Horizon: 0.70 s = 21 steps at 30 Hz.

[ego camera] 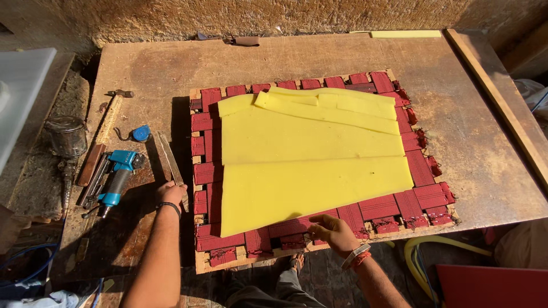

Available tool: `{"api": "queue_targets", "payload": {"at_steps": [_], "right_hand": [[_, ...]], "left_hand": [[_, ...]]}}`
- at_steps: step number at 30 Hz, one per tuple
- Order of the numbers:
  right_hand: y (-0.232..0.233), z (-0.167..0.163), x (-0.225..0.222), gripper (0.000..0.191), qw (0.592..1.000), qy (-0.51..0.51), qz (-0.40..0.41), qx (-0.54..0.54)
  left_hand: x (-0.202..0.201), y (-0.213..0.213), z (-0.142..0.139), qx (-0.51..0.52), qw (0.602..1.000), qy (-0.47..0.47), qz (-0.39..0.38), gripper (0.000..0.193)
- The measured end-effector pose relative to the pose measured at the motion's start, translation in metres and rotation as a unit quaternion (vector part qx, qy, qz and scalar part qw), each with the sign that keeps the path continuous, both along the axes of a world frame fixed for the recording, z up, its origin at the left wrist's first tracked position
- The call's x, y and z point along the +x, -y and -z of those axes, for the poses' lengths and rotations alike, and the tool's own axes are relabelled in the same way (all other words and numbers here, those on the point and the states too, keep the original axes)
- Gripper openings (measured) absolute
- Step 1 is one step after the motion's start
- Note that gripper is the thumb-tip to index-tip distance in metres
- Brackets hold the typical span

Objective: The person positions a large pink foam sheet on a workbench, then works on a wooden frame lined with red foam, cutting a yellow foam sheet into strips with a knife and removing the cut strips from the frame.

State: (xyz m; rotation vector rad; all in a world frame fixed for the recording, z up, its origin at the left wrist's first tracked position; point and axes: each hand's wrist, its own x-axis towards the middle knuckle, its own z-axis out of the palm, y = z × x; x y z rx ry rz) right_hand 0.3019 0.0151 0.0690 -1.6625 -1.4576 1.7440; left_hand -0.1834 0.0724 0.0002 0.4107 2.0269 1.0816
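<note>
A wooden frame woven with red webbing (425, 197) lies on the workbench. Yellow foam sheets (297, 154) cover most of it, with smaller strips overlapping near the far edge. My right hand (334, 231) rests on the webbing at the near edge, fingertips touching the lower foam sheet's edge. My left hand (171, 194) sits at the frame's left side, closed around the end of a long flat metal blade (171, 162) that lies on the bench.
A blue pneumatic stapler (117, 174), a hammer (114, 108), a blue tape measure (141, 133) and a spray gun cup (65, 137) lie left of the frame. A wooden batten (502, 102) runs along the right edge. Yellow hose (422, 251) hangs below.
</note>
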Motion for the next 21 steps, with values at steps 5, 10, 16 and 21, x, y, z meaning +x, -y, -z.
{"api": "queue_targets", "payload": {"at_steps": [5,10,16,21], "right_hand": [[-0.045,-0.020,-0.005,0.058,0.973,-0.137,0.183,0.019],[-0.068,-0.039,-0.051,0.041,0.996,-0.079,-0.030,0.031],[0.021,-0.037,-0.137,0.036,0.960,-0.155,-0.235,0.011],[0.073,-0.017,-0.125,0.020,0.983,-0.073,-0.162,0.035]], "left_hand": [[0.031,0.058,-0.042,0.157,0.981,0.116,0.000,0.018],[0.132,0.094,-0.077,0.113,0.979,0.117,0.125,0.016],[0.181,0.141,-0.075,0.181,0.955,0.190,0.140,0.020],[0.187,0.174,-0.034,0.243,0.938,0.158,0.189,0.023]]}}
